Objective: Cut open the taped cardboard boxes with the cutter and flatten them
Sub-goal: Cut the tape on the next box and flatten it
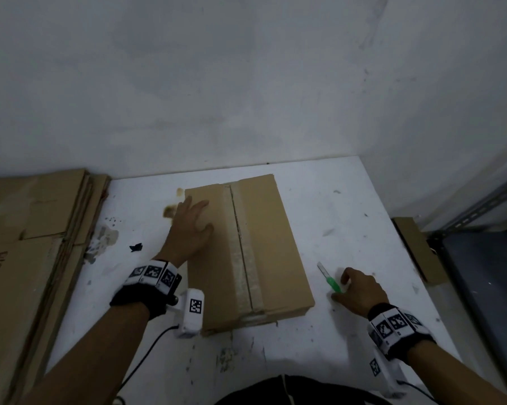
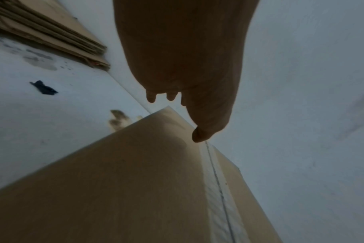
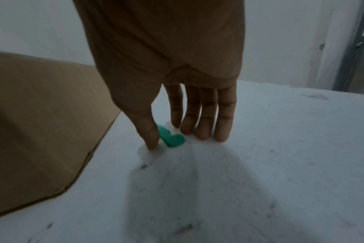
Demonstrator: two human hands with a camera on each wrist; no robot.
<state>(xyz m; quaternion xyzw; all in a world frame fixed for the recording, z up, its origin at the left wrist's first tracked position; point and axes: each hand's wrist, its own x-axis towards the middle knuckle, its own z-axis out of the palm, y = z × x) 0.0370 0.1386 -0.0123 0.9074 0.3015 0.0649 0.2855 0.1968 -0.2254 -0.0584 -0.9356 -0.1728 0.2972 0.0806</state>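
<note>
The right hand (image 1: 360, 290) is lowered onto the white bench (image 1: 348, 217), thumb and straight fingers (image 3: 206, 118) set either side of the green-handled cutter (image 1: 331, 279), which is not yet gripped. The left hand (image 1: 191, 226) is laid flat, fingers spread, on the closed brown cardboard box (image 1: 264, 244) mid-bench. Its clear-taped centre seam (image 1: 242, 244) appears uncut, so cutting and flattening are judged outstanding, though flattened cardboard sheets (image 1: 36, 229) are stacked at left.

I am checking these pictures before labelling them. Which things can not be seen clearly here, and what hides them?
- Cutter: in the right wrist view the right hand covers all but the handle end; whether the hand grips it is unclear.
- Cardboard box: its contents are hidden; tape runs along its top seam.
- Left hand: the left wrist view is dark and blurred, so contact with the box is unclear there.
- Flattened cardboard stack: cut off by the head view's left edge.
</note>
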